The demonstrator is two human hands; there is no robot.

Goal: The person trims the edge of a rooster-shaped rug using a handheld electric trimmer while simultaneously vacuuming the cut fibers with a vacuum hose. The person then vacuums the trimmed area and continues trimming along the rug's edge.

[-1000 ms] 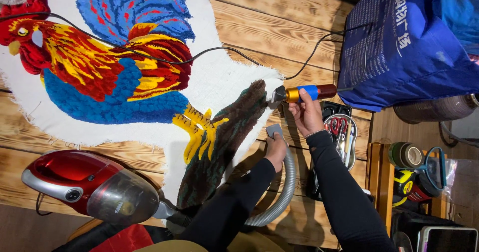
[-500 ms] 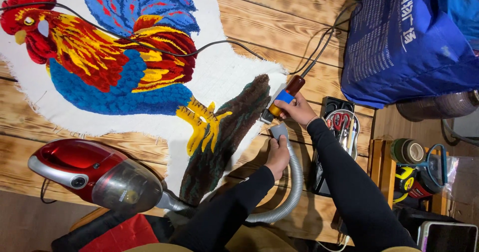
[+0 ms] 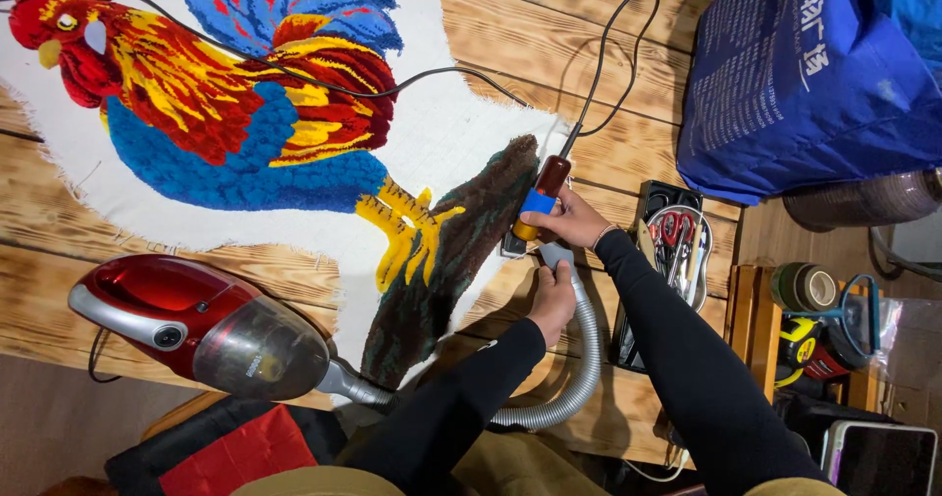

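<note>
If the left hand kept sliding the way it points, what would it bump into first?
Probably the right hand, gripping the corded tool just ahead of the left hand on the grey hose; depth is uncertain.

Rug (image 3: 294, 133) on table (image 3: 530, 45); vacuum (image 3: 196, 324) at near edge, left of hands; bag (image 3: 805, 74) far right.

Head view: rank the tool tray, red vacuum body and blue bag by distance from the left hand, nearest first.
From the left hand, which grips the grey hose:
1. Tool tray, just to its right, scissors inside.
2. Red vacuum body, far to its left at the table's near edge.
3. Blue bag, up at the far right corner.
</note>
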